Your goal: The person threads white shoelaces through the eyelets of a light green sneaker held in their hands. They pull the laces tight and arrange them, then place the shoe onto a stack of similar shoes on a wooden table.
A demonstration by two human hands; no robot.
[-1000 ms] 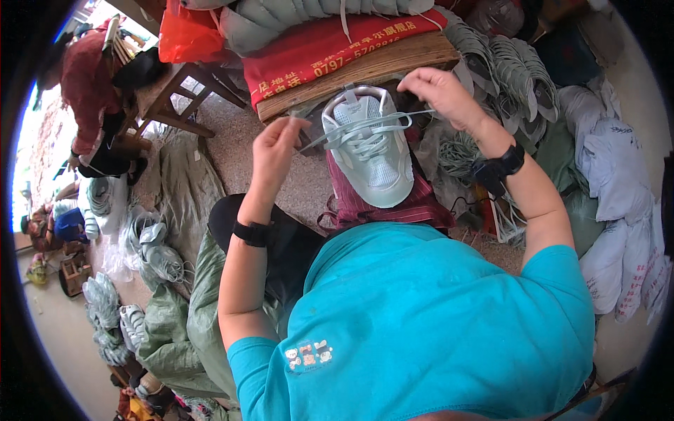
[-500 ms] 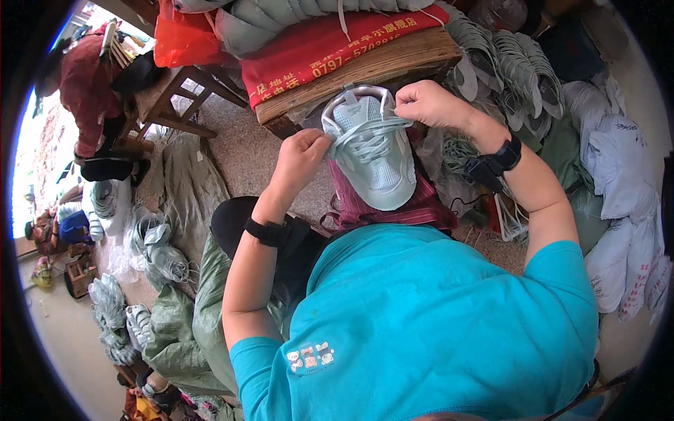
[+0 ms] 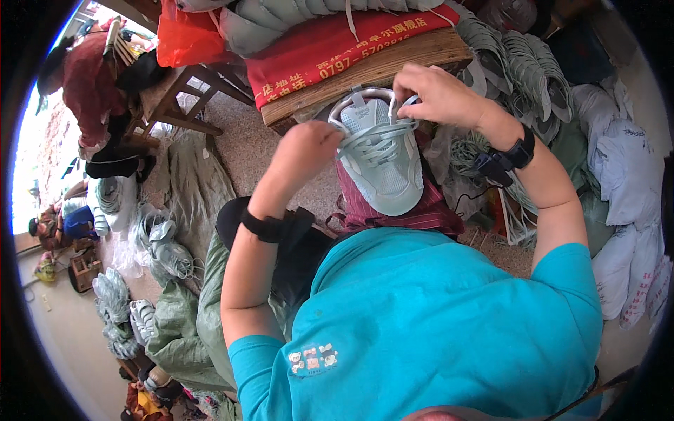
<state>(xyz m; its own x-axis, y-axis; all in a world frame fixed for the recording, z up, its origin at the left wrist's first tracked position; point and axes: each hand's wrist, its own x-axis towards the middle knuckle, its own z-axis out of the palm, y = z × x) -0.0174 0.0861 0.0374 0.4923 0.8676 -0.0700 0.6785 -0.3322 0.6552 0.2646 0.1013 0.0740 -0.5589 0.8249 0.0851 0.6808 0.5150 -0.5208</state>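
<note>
A pale mint-green shoe upper (image 3: 386,186) lies over a maroon striped cloth (image 3: 439,203) at my lap, its toe toward me and its collar against a wooden bench (image 3: 365,63). Pale laces (image 3: 379,144) cross its tongue in several rows. At the upper's left edge my left hand (image 3: 309,151) is closed in a pinch on the shoelace. My right hand (image 3: 442,98) is above the right collar edge, thumb and forefinger closed on a pale strip that looks like the other end of the lace. The fingertips partly hide both grips.
A red printed cloth (image 3: 337,52) covers the bench, with stacked uppers (image 3: 295,14) on it. More uppers (image 3: 523,70) and a lace bundle (image 3: 463,151) are at right, near white sacks (image 3: 621,168). Green sacking (image 3: 182,330) and a wooden stool (image 3: 168,98) stand left, beside a person in red (image 3: 91,84).
My right hand has lifted slightly and turned, its fingers now over the collar's right side. My left hand stays by the left edge. The whole view has shifted a little.
</note>
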